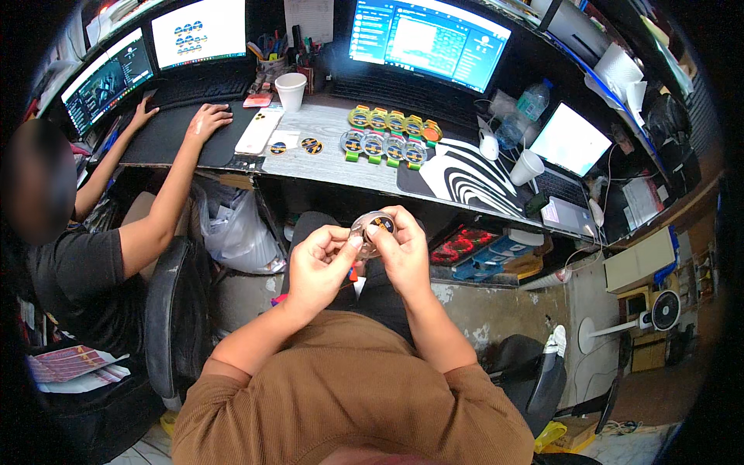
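In front of my body, above my lap, both hands hold a round metallic medal (361,225) with a dark and orange disc on its face. My left hand (322,260) pinches its left edge between thumb and fingers. My right hand (403,248) grips the right side, its thumb pressed on the disc. A bit of red (353,274) shows just below the medal; what it belongs to is unclear. Beyond, on the desk, lie a row of gold-coloured medals (377,118) and a row of silver-coloured medals (373,146) with coloured ribbons. Two round stickers (311,146) lie left of them.
A white phone (259,132), paper cup (291,91) and second cup (527,167) stand on the grey desk (325,177). A striped mouse pad (465,180) and a laptop (570,139) are at right. On the left, a co-worker's hand (209,122) rests by a keyboard.
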A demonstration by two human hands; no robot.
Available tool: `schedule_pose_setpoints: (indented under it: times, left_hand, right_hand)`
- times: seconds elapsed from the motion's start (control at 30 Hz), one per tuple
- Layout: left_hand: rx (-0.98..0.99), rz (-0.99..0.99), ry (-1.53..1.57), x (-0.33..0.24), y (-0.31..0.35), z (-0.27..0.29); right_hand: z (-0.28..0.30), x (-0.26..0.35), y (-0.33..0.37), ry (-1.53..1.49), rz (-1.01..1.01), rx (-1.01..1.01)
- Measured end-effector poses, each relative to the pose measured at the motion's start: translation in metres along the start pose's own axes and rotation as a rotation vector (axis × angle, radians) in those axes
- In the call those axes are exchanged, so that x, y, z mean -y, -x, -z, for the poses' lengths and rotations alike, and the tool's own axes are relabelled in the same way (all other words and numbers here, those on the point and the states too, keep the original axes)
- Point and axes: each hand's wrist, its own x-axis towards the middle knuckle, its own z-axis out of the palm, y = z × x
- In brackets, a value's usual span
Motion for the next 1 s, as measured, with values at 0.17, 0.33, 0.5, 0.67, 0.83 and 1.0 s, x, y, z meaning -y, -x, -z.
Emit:
schedule_pose_setpoints:
  times: [0.17,0.33,0.5,0.67,0.83,1.0]
  left_hand:
    - [-0.012,-0.06,-0.031,0.004,0.003,-0.003]
    - [-0.035,-0.087,-0.007,0.009,-0.001,-0.002]
    - [0.075,-0.042,-0.138,-0.003,-0.007,0.004]
    - [0.159,-0.031,-0.179,-0.023,-0.026,0.011]
    - [0.32,0.196,-0.216,-0.035,-0.034,0.013]
    - [0.278,0.145,-0.155,-0.03,-0.025,0.006]
  right_hand:
    - [0.004,0.0,-0.003,-0.04,-0.045,-0.025]
    - [-0.001,0.003,0.002,-0.176,-0.115,-0.066]
    - [0.004,0.005,0.003,-0.085,-0.058,-0.055]
    - [0.03,0.018,0.002,-0.015,-0.086,0.173]
    - [0.029,0.016,0.006,0.018,-0.041,0.115]
    - [0.026,0.006,0.006,0.137,0.032,0.008]
